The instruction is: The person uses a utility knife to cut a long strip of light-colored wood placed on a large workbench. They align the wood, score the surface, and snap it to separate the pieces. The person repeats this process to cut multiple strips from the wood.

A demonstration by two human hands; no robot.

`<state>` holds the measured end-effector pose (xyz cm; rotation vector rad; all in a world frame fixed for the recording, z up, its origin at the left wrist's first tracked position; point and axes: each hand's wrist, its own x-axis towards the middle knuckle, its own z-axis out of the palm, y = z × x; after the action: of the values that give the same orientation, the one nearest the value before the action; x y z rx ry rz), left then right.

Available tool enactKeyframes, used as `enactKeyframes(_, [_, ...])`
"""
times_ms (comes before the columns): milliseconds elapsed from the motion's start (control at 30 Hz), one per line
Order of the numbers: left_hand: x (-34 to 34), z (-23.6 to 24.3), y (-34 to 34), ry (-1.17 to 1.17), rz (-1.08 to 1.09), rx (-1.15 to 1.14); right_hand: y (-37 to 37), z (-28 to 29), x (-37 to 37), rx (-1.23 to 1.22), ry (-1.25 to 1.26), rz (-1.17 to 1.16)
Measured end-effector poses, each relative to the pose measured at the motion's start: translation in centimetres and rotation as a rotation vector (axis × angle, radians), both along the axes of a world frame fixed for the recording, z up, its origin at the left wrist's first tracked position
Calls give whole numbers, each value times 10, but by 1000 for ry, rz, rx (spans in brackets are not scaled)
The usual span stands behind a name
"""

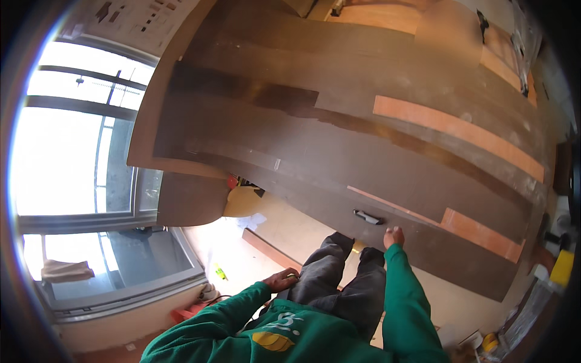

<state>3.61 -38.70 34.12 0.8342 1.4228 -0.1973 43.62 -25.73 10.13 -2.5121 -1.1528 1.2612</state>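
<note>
My right hand [393, 236] is closed at the near edge of a large brown board [290, 136]. Whatever its fingers hold, if anything, is hidden. Just left of it and a little farther off, a utility knife [368, 217] with a black and pale handle lies on the board. My left hand [282, 280] rests against my dark trousers [318, 275] at the left thigh, fingers stretched along the cloth. A thin reddish wood strip [393, 205] lies beyond the knife, its right end meeting a wider reddish piece [483, 235].
A longer reddish strip [457, 131] lies farther back on the board. On the floor at left are a wood strip [270, 249] and a small yellow-green object [219, 271]. A window [78, 157] fills the left side. Yellow and wrapped items [563, 268] stand at far right.
</note>
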Motion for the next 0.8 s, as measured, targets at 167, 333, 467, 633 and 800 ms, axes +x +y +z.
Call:
enactKeyframes(167, [-1, -30, 18, 31, -59, 20, -75, 36, 52, 70, 119, 279])
enactKeyframes(333, [14, 6, 75, 44, -162, 31, -140, 137, 41, -135, 300, 314])
enactKeyframes(467, [23, 11, 138, -65, -587, 233, -117, 208, 54, -185, 262, 322])
enactKeyframes(633, [8, 48, 171, -73, -1048, 349, -93, 258, 65, -194, 217, 321])
enactKeyframes(800, [-35, 86, 134, -196, -815, 146, -81, 279, 52, -223, 231, 345])
